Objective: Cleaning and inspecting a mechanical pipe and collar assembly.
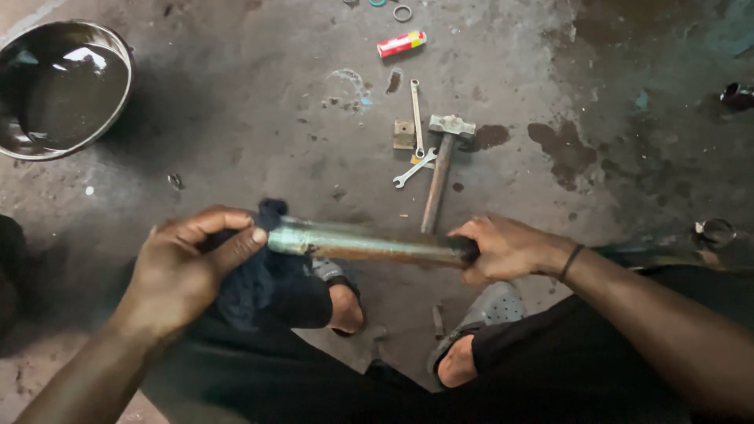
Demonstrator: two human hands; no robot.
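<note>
A metal tube (365,243), shiny with rusty patches, lies level across the middle of the view. My right hand (506,250) grips its right end. My left hand (188,267) is closed on a dark blue rag (263,279) wrapped over the tube's left end. Both hands hover above my knees and sandalled feet.
On the stained concrete floor lie a hammer (441,161), two spanners (416,137), a small metal block (404,134) and a red and yellow tube (401,43). A metal basin of dark liquid (59,86) stands at the upper left. Small rings (402,12) lie at the top.
</note>
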